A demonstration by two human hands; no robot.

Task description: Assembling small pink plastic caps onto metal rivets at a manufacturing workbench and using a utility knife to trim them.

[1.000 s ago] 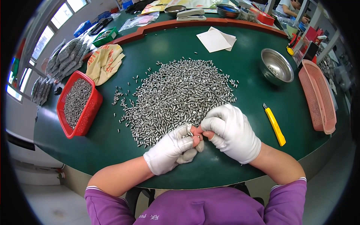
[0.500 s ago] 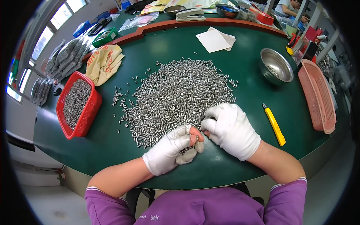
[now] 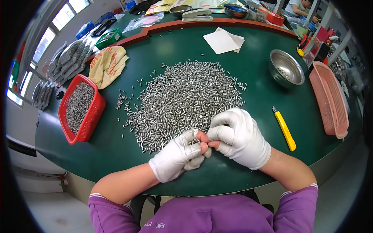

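Note:
A wide pile of small silvery metal pins (image 3: 182,93) is spread on the green table, just beyond my hands. White gloves with bare fingertips cover both hands. My left hand (image 3: 175,155), at the pile's near edge, is curled closed around a few metal pins, mostly hidden by its fingers. My right hand (image 3: 241,138) is closed in a pinch, its fingertips meeting those of the left hand. Whatever sits between those fingertips is too small and covered to make out.
On the left stands a red basket (image 3: 100,105) of similar pins, with a crumpled cream cloth bag (image 3: 108,66) behind it. To the right are a yellow utility knife (image 3: 284,130), a steel bowl (image 3: 281,62) and a pink basket (image 3: 328,101). White paper sheets (image 3: 217,42) lie at the back.
My right hand has come off the pile's edge toward my left, so the fingertips now meet. The left fingers have closed further, covering pins seen in the palm before.

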